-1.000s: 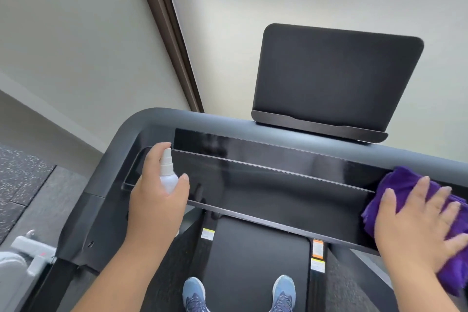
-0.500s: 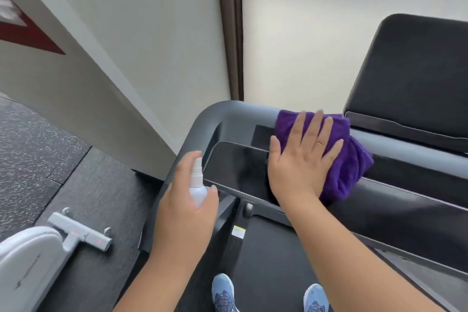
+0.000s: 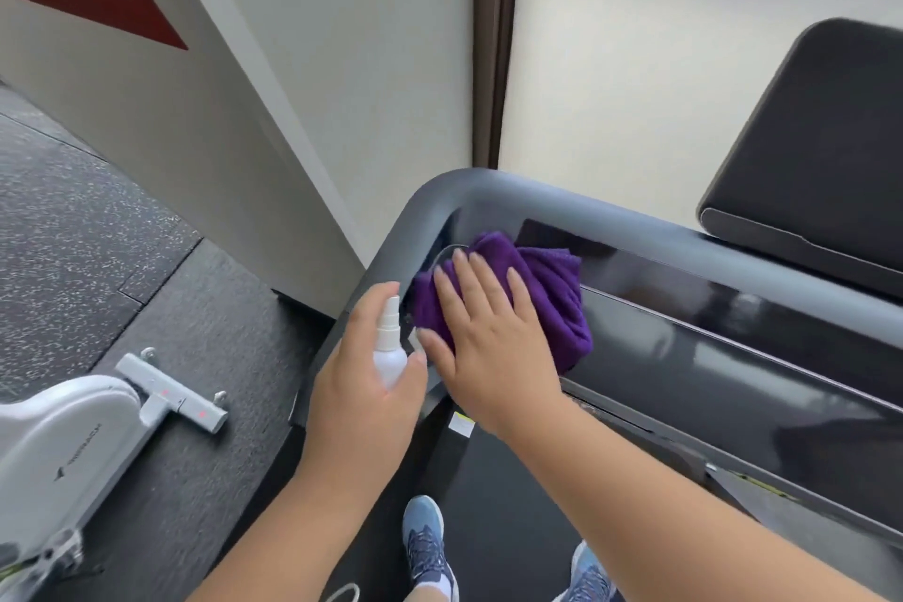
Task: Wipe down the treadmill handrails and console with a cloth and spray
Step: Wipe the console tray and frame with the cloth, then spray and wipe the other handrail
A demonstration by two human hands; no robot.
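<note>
A small white spray bottle (image 3: 389,347) was gripped in the left hand (image 3: 364,398), the fingers curled round its body and the index finger raised beside the nozzle. The bottle was held upright just beside the left end of the treadmill console (image 3: 708,357), at the rounded corner of the grey handrail (image 3: 488,191).

A bunched purple cloth (image 3: 547,293) was pressed against the glossy black console surface by the right hand (image 3: 493,332), which lay flat on it with the fingers straight and slightly spread. The cloth was located at the far left end of the console, tucked under the curve of the handrail, and was partly covered by the hand. The 2 hands were close together, the left thumb near the right thumb; whether they touched could not be told.

A dark screen panel (image 3: 821,152) was seen raised above the rail at the right. Below the console, the black treadmill belt (image 3: 493,504) was visible, with 2 blue shoes (image 3: 427,543) standing on it. To the left, on dark speckled flooring (image 3: 97,230), the white base of another machine (image 3: 68,450) was seen. A pale wall (image 3: 342,64) with a dark vertical strip (image 3: 496,39) stood behind the treadmill.
</note>
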